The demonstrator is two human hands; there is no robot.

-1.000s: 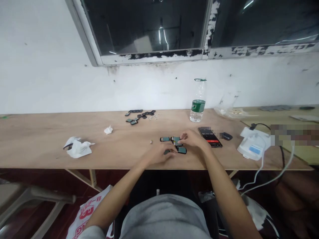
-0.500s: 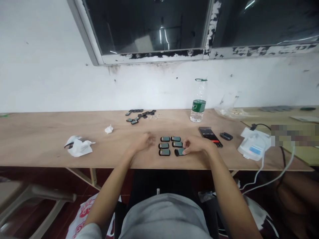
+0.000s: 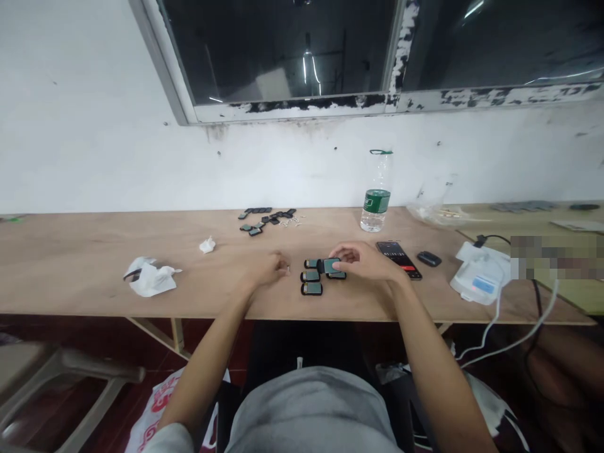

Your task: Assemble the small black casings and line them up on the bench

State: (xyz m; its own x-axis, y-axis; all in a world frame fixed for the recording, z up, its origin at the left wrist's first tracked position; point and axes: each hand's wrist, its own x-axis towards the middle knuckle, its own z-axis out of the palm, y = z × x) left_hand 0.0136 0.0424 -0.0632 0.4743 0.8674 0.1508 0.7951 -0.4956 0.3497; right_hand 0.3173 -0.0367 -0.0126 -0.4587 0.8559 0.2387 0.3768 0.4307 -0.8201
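Note:
My right hand [image 3: 352, 260] pinches a small black-rimmed module with a grey-green face [image 3: 331, 266], held above the right-hand part of a group of similar modules. Three of these, such as the lowest one [image 3: 312, 289], lie in a column on the wooden table [image 3: 94, 245]. Another module [image 3: 336, 275] shows partly beneath the held one. Left of the group, my left hand [image 3: 275, 268] rests near the table top with its fingers curled together; a tiny pale thing shows at its fingertips, too small to name.
Farther back lie a cluster of dark modules [image 3: 255, 231] and tiny white bits [image 3: 290, 221]. A water bottle [image 3: 375, 207] stands behind. At right are a phone [image 3: 399, 260], a black fob [image 3: 429, 258] and a white box with cables [image 3: 481, 277]. Crumpled tissues [image 3: 151, 279] lie left.
My right hand has lifted the lower right module and moved it up and left, over the upper ones. My left hand's fingers have drawn closer together.

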